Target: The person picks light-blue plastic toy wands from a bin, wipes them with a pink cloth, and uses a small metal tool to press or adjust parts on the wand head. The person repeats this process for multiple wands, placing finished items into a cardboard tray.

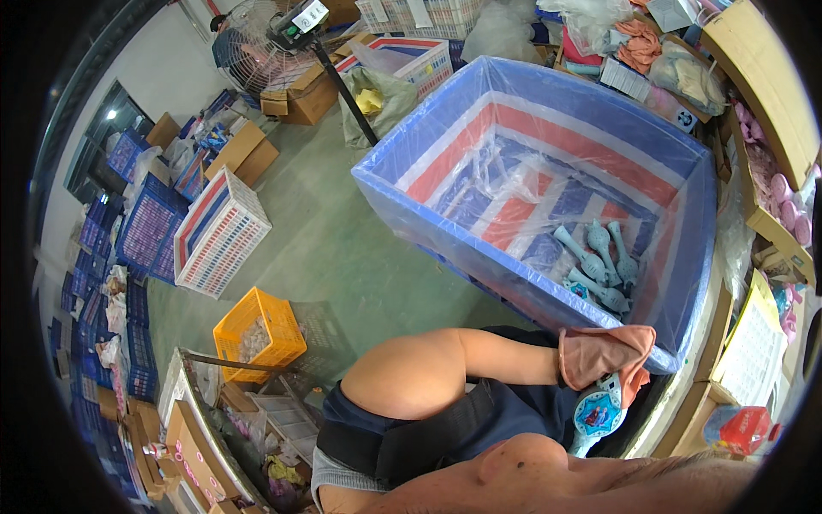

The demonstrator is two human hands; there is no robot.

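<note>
My left arm reaches across to the right, and a salmon-pink cloth (604,351) covers my left hand (623,364), so its fingers are hidden. Against the cloth's lower edge is a light-blue toy wand (598,413) with a round head and a blue star-shaped picture panel. Its handle points downward. Whether my left hand grips the wand through the cloth cannot be seen. My right hand is not in view. Beyond the cloth, several similar light-blue wands (604,257) lie in the near right corner of a large box (531,287) with blue, white and red stripes, lined with clear plastic.
An orange crate (287,330) stands on the green floor at left, near a white crate (227,236). Blue crates (150,227) are stacked along the left side. A fan (253,47) is at the back. At right are cardboard boxes (766,227) with pink parts and a red-labelled bottle (741,428).
</note>
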